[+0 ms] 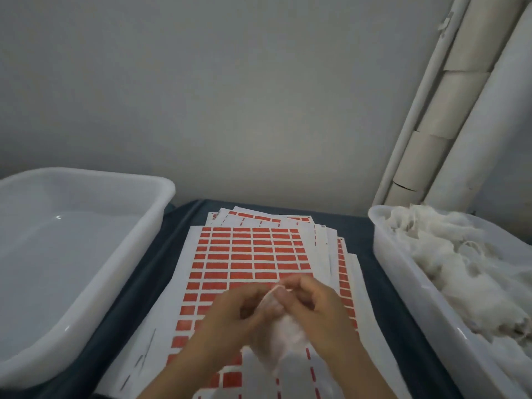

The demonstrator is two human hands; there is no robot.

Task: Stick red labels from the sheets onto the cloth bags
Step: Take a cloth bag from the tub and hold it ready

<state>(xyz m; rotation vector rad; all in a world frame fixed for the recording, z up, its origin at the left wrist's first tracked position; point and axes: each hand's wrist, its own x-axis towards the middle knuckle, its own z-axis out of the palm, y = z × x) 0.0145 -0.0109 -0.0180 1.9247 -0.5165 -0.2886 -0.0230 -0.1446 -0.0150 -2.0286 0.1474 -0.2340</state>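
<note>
A stack of white sheets with rows of red labels [247,254] lies on the dark table between two tubs. Above the near part of the top sheet, both hands hold one small white cloth bag [283,338]. My left hand [230,321] grips the bag's left side near its top. My right hand [322,309] pinches the bag's top edge from the right. The bag hangs down between the hands and is blurred. I see no label on the bag or on either hand.
A white plastic tub [95,254] stands on the left with nothing visible inside. A clear tub [403,272] on the right holds a heap of white cloth bags [466,254]. Cardboard tubes [449,116] lean on the wall at the back right.
</note>
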